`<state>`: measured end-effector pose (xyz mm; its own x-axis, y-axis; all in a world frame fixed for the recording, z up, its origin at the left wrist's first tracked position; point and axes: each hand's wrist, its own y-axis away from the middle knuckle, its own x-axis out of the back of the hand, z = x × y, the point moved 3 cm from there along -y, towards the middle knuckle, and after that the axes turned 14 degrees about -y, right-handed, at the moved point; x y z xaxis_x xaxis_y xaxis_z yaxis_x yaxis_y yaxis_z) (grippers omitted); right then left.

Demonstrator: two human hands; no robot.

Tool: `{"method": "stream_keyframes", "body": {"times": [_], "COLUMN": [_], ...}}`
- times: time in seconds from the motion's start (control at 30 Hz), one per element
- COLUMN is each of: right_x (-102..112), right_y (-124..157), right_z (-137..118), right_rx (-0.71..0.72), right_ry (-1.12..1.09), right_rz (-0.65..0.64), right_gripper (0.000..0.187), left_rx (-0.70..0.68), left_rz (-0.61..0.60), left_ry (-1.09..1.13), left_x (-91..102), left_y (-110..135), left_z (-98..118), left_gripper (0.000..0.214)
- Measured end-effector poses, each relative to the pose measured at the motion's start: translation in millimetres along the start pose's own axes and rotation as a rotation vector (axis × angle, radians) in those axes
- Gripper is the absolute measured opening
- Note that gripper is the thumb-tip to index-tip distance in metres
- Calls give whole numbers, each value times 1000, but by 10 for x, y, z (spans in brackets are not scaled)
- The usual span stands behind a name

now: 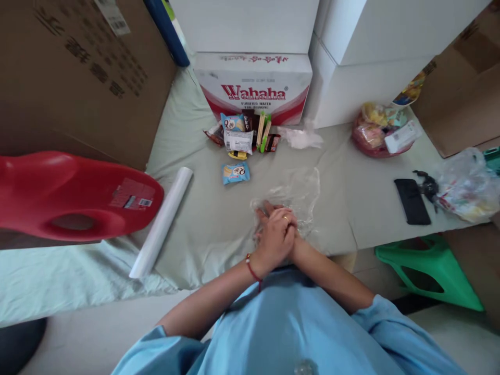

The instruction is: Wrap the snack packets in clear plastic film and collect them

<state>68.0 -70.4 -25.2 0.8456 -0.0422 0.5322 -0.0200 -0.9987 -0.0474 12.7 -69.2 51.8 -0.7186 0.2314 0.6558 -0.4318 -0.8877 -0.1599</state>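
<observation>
My two hands meet at the near edge of the cloth-covered table [203,219], pressed together on a clear plastic bag [300,195]. My left hand [275,239], with a red string at the wrist and a ring on one finger, lies over my right hand [267,212], of which mostly the fingertips show. Both sets of fingers are closed on the bag's near edge. A blue snack packet [235,173] lies alone just beyond. Further back, a small heap of snack packets [244,134] sits against a Wahaha carton [253,86].
A white plastic roll [162,221] lies diagonally at left beside a red plastic stool [74,195]. At right are a black phone [412,200], keys [427,183], filled bags [466,185] and a pink snack bag [380,130]. A green stool [429,265] stands below.
</observation>
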Motion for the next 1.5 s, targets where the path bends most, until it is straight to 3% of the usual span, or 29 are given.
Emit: {"method": "stream_keyframes", "body": {"times": [0.03, 0.1, 0.23, 0.3, 0.4, 0.5, 0.6, 0.7, 0.8, 0.87, 0.97, 1.1, 1.17, 1.27, 1.37, 1.43, 1.5], "right_x": [5, 39, 126, 152, 178, 304, 650, 1180, 1661, 1808, 1724, 1406, 1366, 1485, 1507, 1346, 1116], "right_y": [-12, -43, -60, -30, 86, 306, 557, 726, 719, 591, 245, -212, -304, -307, -280, -284, -305], "right_z": [19, 24, -83, -142, -144, -17, 228, 543, 798, 876, 842, 717, 723, 745, 577, 386, 245], "right_rx": [-3, 0, 0, 40, 119, 198, 164, 26, -96, -155, -208, -176, -171, -167, 8, 189, 313], "right_ry": [-152, -324, 81, 245, 279, 261, 307, 410, 472, 457, 411, 448, 487, 513, 464, 400, 365], "right_rz": [41, 3, -252, -289, -295, -300, -215, -24, 203, 294, 308, 158, 134, 264, 342, 206, -38], "right_gripper": [51, 50, 58, 66, 69, 60, 51, 47, 51, 53, 55, 48, 41, 39, 37, 37, 40], "left_rx": [13, 61, 202, 243, 214, 144, 146, 160, 157, 158, 157, 149, 166, 203, 214, 206, 182], "left_rz": [23, 82, 109, 52, -41, -92, -111, -117, -119, -114, -106, -120, -127, -114, -105, -103, -106], "left_ry": [-44, -135, -314, -444, -656, -805, -871, -888, -879, -877, -888, -908, -910, -906, -895, -889, -878], "left_x": [-76, -130, -47, -1, 56, 107, 146, 158, 156, 155, 154, 163, 173, 183, 182, 193, 227], "left_y": [-39, -84, -145, -166, -131, -30, 55, 76, 64, 64, 96, 195, 251, 308, 317, 306, 291], "left_z": [-100, -335, -755, -894, -1015, -1070, -1102, -1111, -1108, -1104, -1095, -1093, -1106, -1121, -1120, -1117, -1122], "left_gripper": [21, 22, 39, 48, 55, 60, 63, 63, 63, 63, 63, 63, 64, 66, 69, 69, 68]}}
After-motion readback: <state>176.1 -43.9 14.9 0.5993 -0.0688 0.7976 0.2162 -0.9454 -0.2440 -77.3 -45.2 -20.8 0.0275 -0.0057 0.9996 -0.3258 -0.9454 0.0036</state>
